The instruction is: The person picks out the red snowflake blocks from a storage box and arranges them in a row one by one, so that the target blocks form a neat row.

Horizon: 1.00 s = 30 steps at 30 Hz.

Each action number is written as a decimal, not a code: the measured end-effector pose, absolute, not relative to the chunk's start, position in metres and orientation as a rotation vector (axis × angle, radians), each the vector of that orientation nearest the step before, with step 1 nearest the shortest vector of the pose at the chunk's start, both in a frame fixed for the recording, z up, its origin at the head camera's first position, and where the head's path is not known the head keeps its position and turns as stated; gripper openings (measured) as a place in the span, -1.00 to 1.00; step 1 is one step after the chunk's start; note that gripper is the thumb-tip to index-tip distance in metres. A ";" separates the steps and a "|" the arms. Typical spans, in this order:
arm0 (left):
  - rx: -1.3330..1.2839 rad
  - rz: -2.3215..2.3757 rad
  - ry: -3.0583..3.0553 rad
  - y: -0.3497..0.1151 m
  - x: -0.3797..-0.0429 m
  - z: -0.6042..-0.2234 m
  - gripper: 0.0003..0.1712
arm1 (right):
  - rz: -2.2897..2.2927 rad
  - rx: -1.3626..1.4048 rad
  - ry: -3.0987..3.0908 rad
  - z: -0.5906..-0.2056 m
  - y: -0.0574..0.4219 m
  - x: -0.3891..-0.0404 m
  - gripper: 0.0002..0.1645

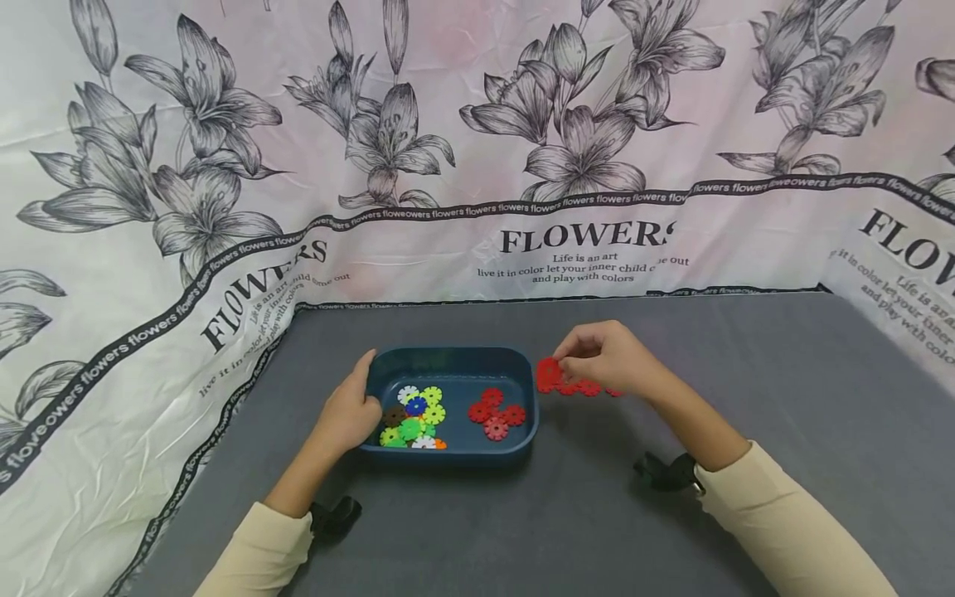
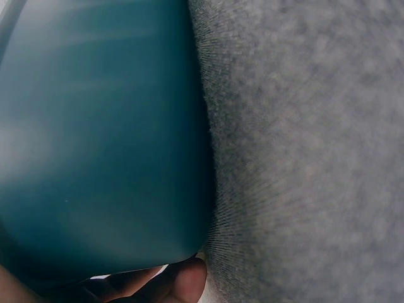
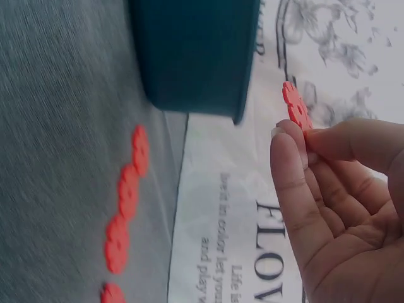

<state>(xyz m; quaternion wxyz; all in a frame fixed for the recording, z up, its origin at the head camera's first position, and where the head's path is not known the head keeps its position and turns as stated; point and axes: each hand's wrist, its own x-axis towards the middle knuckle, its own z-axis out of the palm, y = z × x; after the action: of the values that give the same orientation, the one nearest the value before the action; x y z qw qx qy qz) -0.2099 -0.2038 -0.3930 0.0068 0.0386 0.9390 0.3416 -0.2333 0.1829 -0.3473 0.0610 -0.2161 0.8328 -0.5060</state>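
A dark blue rectangular plastic bin [image 1: 448, 456] stands on the grey table, with its outer wall [image 2: 113, 139] filling much of the left wrist view. My left hand [image 1: 351, 410] grips the bin's left end, thumb at the rim and fingertips [image 2: 189, 281] around the outside. Just past the right rim, my right hand [image 1: 608, 361] pinches a red snowflake-shaped plastic disc [image 3: 294, 104] between thumb and forefinger, raised off the table. Below that hand, several more red discs [image 3: 128, 192] lie in a row on the cloth. Inside the bin, a cluster of red discs [image 1: 496, 428] sits to the right.
Mixed discs [image 1: 410, 428] in green, yellow, white, blue, brown and orange are heaped in the bin's left half. Grey cloth [image 1: 462, 531] covers the table. A flower-printed curtain [image 1: 418, 257] hangs along the back and left side.
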 end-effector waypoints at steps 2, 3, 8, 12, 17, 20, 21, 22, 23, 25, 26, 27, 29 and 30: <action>0.124 1.067 2.932 -0.203 -0.210 -0.394 -0.08 | -1.531 -0.647 2.517 -0.346 0.191 -0.236 -0.85; 0.126 1.068 2.931 -0.203 -0.211 -0.395 -0.08 | -1.531 -0.638 2.520 -0.344 0.195 -0.237 -0.85; 0.146 1.089 2.929 -0.203 -0.212 -0.398 -0.07 | -1.498 -0.603 2.555 -0.335 0.217 -0.241 -0.82; 0.150 1.101 2.929 -0.204 -0.212 -0.397 -0.07 | -1.419 -0.529 2.629 -0.330 0.232 -0.245 -0.82; 0.144 1.094 2.928 -0.205 -0.210 -0.395 -0.07 | -1.302 -0.487 2.690 -0.334 0.251 -0.253 -0.81; 0.147 1.088 2.928 -0.205 -0.209 -0.394 -0.07 | -1.246 -0.475 2.682 -0.339 0.261 -0.257 -0.80; 0.149 1.087 2.930 -0.205 -0.209 -0.394 -0.08 | -1.229 -0.462 2.672 -0.340 0.264 -0.258 -0.80; 0.150 1.091 2.932 -0.205 -0.210 -0.394 -0.08 | -1.213 -0.451 2.662 -0.341 0.266 -0.259 -0.80; 0.150 1.091 2.933 -0.205 -0.210 -0.394 -0.08 | -1.197 -0.433 2.650 -0.343 0.269 -0.260 -0.80; 0.146 1.085 2.933 -0.204 -0.210 -0.394 -0.07 | -1.160 -0.399 2.630 -0.345 0.273 -0.262 -0.80; 0.144 1.087 2.931 -0.204 -0.210 -0.394 -0.07 | -1.141 -0.377 2.621 -0.347 0.274 -0.262 -0.81; 0.143 1.089 2.932 -0.204 -0.210 -0.394 -0.08 | -1.119 -0.360 2.617 -0.348 0.276 -0.263 -0.81; 0.138 1.088 2.936 -0.204 -0.211 -0.394 -0.08 | -1.067 -0.337 2.616 -0.351 0.279 -0.265 -0.83; 0.137 1.088 2.937 -0.204 -0.211 -0.395 -0.08 | -1.046 -0.333 2.612 -0.353 0.280 -0.266 -0.83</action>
<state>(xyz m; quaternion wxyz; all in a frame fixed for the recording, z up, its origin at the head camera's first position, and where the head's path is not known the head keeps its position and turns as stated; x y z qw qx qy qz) -0.2110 -0.2042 -0.3946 0.0033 0.0437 0.9368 0.3471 -0.2662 0.2801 -0.3526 0.1534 -0.1162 0.9110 -0.3647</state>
